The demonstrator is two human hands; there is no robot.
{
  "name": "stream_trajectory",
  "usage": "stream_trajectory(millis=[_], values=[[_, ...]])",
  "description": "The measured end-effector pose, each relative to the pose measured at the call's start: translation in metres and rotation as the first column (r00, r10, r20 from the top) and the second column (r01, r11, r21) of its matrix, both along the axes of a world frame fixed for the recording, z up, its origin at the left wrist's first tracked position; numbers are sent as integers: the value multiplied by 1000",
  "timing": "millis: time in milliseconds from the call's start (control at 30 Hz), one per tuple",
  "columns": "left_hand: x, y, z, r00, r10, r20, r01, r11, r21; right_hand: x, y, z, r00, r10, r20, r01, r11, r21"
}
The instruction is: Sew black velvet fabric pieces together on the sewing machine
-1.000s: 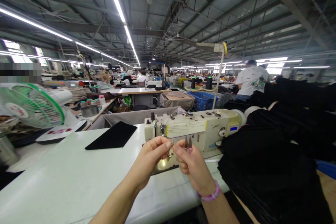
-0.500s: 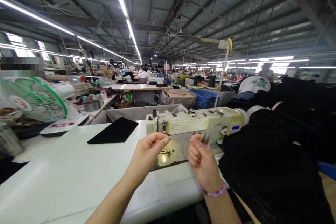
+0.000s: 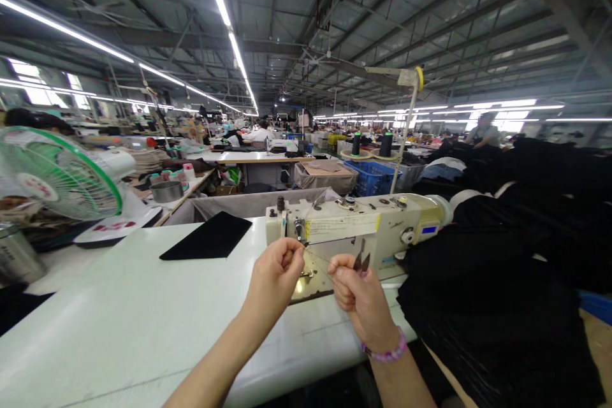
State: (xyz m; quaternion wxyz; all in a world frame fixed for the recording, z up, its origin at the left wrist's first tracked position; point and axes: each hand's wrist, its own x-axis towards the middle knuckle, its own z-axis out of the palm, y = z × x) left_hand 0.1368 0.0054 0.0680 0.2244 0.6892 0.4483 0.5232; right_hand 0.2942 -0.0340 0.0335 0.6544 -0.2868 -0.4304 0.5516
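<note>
In the head view, the left hand (image 3: 273, 271) is raised just in front of the needle end of the sewing machine (image 3: 389, 224), thumb and forefinger pinched on what looks like a fine thread (image 3: 317, 255). To its right, and apart from it, the right hand (image 3: 357, 290) is curled around a pair of snips (image 3: 362, 261), whose two dark blades stick up past the knuckles, slightly parted. Its thumb and forefinger are also pressed together, seemingly on the thread's other end, though the strand is too thin to follow all the way. The thread spans the gap between the hands, in front of the machine's body and above its bed. The needle area is largely hidden by the left hand.

The step in hand appears to be handling the loose thread, with the snips tucked in the palm and not cutting. The next move seems to call for a firm pinch at both ends and for keeping the blade tips off the strand.

On the pale tabletop (image 3: 138, 325), left of the machine and towards the far edge, a black cloth piece (image 3: 208, 237) lies flat, touched by neither hand. A large pile of black fabric (image 3: 482, 306) fills the right side, near the right forearm. Beyond the machine stand two dark thread cones (image 3: 385, 146).
</note>
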Motion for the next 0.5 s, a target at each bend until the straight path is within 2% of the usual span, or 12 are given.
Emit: stream_trajectory(millis=[133,233,333,500], values=[[-2,0,3,997,-33,76,37,998,-54,7,1,-2,995,-41,86,40,999,16],[-5,-1,0,995,-33,94,38,998,-47,12,1,1,994,-74,80,75,997,-20],[-6,0,-5,998,-36,47,38,999,-39,12,1,4,995,-93,44,95,994,-53],[-5,0,-10,988,-154,-13,154,987,-34,11,2,3,995,-102,4,102,992,-79]])
